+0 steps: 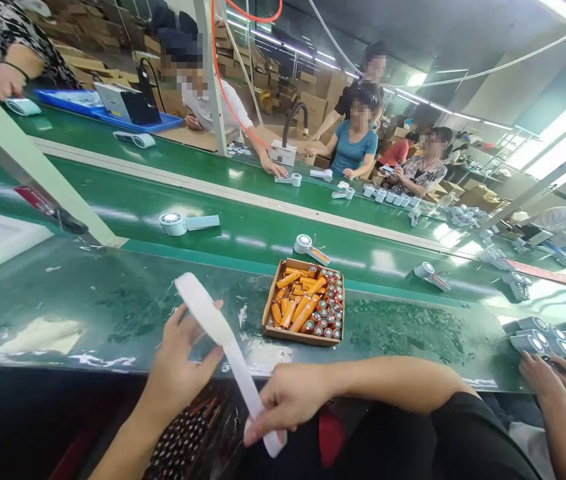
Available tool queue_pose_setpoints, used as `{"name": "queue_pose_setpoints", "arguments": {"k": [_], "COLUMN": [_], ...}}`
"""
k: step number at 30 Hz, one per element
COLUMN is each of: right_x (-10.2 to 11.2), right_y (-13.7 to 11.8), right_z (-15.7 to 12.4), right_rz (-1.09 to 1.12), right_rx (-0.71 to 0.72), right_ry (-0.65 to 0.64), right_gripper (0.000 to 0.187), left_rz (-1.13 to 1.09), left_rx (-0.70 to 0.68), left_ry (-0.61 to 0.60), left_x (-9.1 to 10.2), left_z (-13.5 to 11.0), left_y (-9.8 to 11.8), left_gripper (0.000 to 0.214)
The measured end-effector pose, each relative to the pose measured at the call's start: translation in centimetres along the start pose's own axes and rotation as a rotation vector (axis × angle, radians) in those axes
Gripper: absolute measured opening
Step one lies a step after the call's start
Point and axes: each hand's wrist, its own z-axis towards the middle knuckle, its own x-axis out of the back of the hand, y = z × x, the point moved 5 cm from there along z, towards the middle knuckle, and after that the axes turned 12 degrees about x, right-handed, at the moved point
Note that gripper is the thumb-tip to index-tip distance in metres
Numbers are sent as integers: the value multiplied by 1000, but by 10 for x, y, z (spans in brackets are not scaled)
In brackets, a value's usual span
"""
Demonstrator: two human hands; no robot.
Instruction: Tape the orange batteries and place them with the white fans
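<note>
A long white plastic piece, apparently a handheld fan seen edge-on (213,323), slants across in front of me above the bench edge. My right hand (287,403) is closed round its lower, narrow end, thumb on top. At the wider upper part, my left hand (180,357) has its fingers behind the piece and its thumb at the near side, steadying it. Just beyond my hands, a cardboard box (267,328) on the bench holds orange-wrapped batteries (290,300) and small round motors (330,303).
Past the bench (163,293) runs a green conveyor (257,237) carrying white fans, one with an open handle (304,245). A metal post (63,173) stands at left. Another person's hands (545,377) work beside several fans at right. More people sit across.
</note>
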Motion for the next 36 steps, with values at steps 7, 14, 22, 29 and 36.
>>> {"name": "queue_pose_setpoints", "arguments": {"k": [7,14,22,29,36], "right_x": [66,215,194,214,165], "right_y": [-17,2,25,12,7], "right_z": [-24,-63,-23,-36,-56], "right_rz": [-720,-1040,-1352,-943,-515], "right_rx": [-28,-301,-153,34,278], "right_ry": [187,677,600,722,792], "right_gripper": [37,26,26,20,27], "left_rz": [-66,186,294,340,360], "left_rx": [281,101,20,-140,-133], "left_ry": [141,154,141,208,104], "left_x": [-33,-44,-48,-40,-50], "left_z": [5,2,2,-7,-8], "left_y": [-60,-60,-55,-34,-12], "left_gripper": [55,40,45,48,45]}}
